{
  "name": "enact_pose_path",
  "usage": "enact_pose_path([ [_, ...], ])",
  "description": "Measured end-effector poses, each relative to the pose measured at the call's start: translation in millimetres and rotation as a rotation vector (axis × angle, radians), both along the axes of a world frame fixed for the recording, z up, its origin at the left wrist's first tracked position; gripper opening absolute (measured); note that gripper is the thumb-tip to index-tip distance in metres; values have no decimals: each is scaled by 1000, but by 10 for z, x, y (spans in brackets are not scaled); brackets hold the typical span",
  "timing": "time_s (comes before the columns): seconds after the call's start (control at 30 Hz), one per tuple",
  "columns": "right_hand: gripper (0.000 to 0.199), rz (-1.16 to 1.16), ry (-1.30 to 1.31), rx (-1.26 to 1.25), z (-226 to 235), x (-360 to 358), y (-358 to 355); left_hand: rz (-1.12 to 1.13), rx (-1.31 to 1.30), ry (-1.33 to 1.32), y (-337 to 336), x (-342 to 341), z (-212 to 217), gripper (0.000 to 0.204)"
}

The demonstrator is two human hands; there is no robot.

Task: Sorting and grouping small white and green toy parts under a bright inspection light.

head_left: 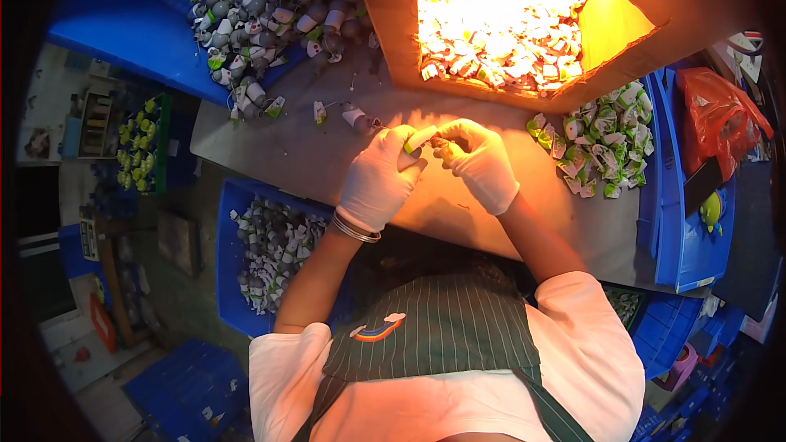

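Note:
Both my hands wear white gloves and meet over the grey table point(303, 160). A small white-and-green piece point(420, 140), like a folded tag, is between them. My left hand point(377, 180) pinches it between thumb and fingers. My right hand point(481, 165) is closed at its right end, fingertips pressed together; what they grip there is too small to make out. Just beyond my left hand lies a loose grey-and-white piece point(358, 118). Another small white-and-green tag point(319, 112) rests farther left.
Far left, grey-and-white pieces point(278, 20) are heaped by a blue bin point(123, 33). A brightly lit cardboard box point(381, 8) full of small pieces stands ahead. White-and-green pieces point(610, 143) pile at right, near a red bag point(716, 119). A blue crate point(229, 278) sits below left.

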State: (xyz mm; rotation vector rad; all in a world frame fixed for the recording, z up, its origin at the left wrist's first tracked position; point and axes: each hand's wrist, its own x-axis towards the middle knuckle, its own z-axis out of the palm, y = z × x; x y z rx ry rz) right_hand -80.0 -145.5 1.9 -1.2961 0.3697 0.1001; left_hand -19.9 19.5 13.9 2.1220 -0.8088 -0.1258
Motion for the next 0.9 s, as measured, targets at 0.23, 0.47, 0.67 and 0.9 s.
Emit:
enact_pose_path([
  [0.23,12,-175,-730,-1005,24,161,-17,65,-167,900,-97,36,216,35],
  [0.47,24,120,-496,-351,-81,260,-220,-91,-170,258,-90,-6,-4,50],
  [0.67,18,180,-432,-743,-62,125,-185,-122,-73,318,30,-75,-32,47],
  [0.9,29,-82,-265,-1165,346,1200,-912,235,-373,977,314,293,-563,37],
])
